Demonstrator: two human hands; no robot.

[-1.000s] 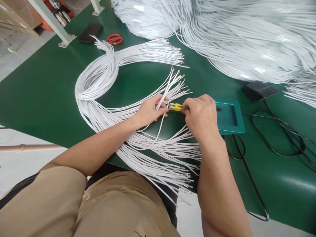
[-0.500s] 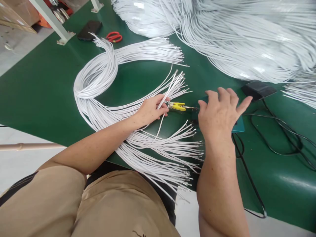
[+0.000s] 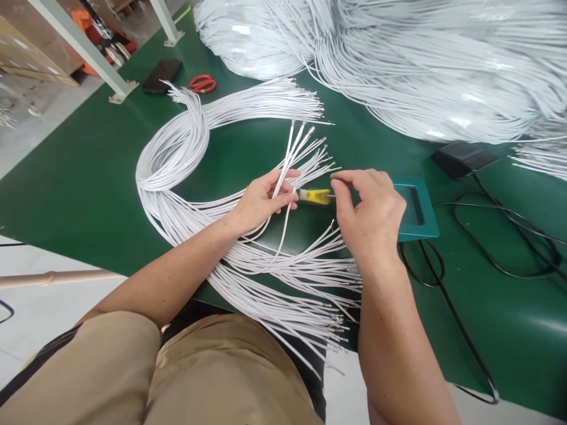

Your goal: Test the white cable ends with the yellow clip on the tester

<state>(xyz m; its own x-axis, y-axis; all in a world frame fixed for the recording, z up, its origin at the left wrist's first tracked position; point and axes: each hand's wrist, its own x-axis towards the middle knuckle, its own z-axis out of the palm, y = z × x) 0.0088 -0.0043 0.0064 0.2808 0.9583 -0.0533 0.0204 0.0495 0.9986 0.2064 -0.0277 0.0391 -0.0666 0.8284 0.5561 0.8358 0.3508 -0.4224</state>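
My left hand (image 3: 266, 200) is closed around several white wires (image 3: 289, 154), whose metal-tipped ends stick up past the fingers. Just right of its fingertips is a yellow clip-like piece (image 3: 315, 196), blurred, with a thin metal rod on its right side. Over that rod my right hand (image 3: 370, 206) has thumb and forefinger brought together in a pinch; what lies between them is too small to make out. Under and around the left arm spreads a large bundle of white wires (image 3: 172, 156), curved into a loop, its ends fanned out to the right.
Right of my right hand sits a teal device with a recessed top (image 3: 432, 206). Behind it are a black box-like piece (image 3: 465, 159) and loose black cables (image 3: 465, 236). Red-handled scissors (image 3: 202, 83) and a black phone-like object (image 3: 162, 77) lie near a larger wire pile (image 3: 398, 71).
My right hand has moved left from over the teal device, its spread fingers closing into a pinch by the yellow piece. The wire ends in my left hand have fanned apart.
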